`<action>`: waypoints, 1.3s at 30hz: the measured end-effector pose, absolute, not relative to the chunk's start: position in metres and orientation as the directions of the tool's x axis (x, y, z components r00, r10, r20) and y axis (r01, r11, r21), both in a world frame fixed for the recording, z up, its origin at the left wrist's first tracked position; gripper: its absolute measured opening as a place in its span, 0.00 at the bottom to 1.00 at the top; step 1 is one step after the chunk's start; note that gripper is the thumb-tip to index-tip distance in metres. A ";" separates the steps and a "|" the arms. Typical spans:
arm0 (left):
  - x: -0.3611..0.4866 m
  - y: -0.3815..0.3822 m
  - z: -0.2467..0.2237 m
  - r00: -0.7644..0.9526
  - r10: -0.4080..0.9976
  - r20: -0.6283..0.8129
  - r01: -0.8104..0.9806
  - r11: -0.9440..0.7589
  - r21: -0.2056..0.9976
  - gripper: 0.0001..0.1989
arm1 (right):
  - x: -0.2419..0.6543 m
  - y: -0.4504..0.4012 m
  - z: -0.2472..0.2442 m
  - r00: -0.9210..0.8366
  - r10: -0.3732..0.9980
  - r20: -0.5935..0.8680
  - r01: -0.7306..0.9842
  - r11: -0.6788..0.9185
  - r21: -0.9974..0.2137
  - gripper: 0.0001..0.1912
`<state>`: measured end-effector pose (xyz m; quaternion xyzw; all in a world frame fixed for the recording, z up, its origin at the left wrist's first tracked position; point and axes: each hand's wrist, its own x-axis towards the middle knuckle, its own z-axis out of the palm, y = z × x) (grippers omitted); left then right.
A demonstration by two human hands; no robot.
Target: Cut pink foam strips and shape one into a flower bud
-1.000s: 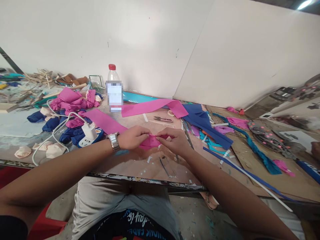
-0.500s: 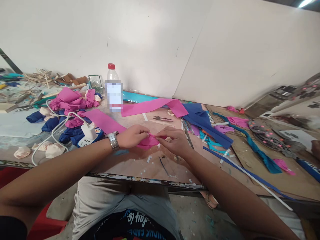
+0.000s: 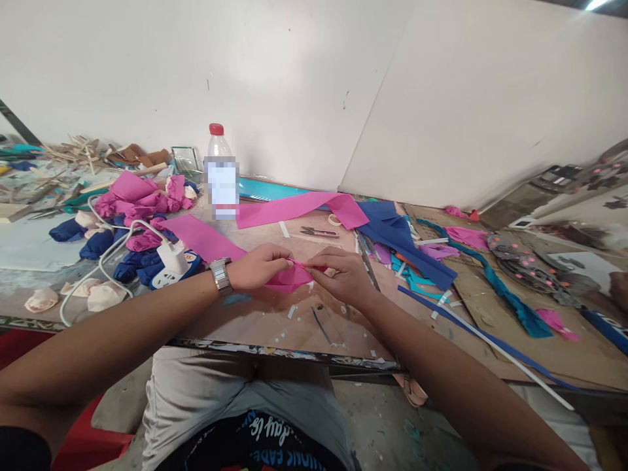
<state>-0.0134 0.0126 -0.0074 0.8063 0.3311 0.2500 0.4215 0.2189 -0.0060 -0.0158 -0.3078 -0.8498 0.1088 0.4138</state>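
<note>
Between my hands, just above the table, is the end of a pink crepe paper strip. My left hand, with a metal watch at the wrist, pinches it between thumb and fingers. From the other side my right hand grips the folded edge with its fingertips; the exact fold is partly hidden by the fingers. The strip's long tail runs left behind my left wrist. Further back lies another pink strip, beside a pair of thread snips and a roll of tape.
At the left, pink rolled flowers and blue ones crowd a power strip with a white cable. A red-capped bottle stands near the wall. Blue strips, scraps and a white stick lie at the right.
The view has shifted very slightly. Both hands keep their pinch on the pink strip in nearly the same place.
</note>
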 end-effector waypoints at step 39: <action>-0.009 0.002 -0.013 0.561 0.762 0.323 0.388 -0.587 0.711 0.15 | 0.214 -0.008 -0.014 -0.488 0.679 0.548 0.559 0.725 -0.402 0.04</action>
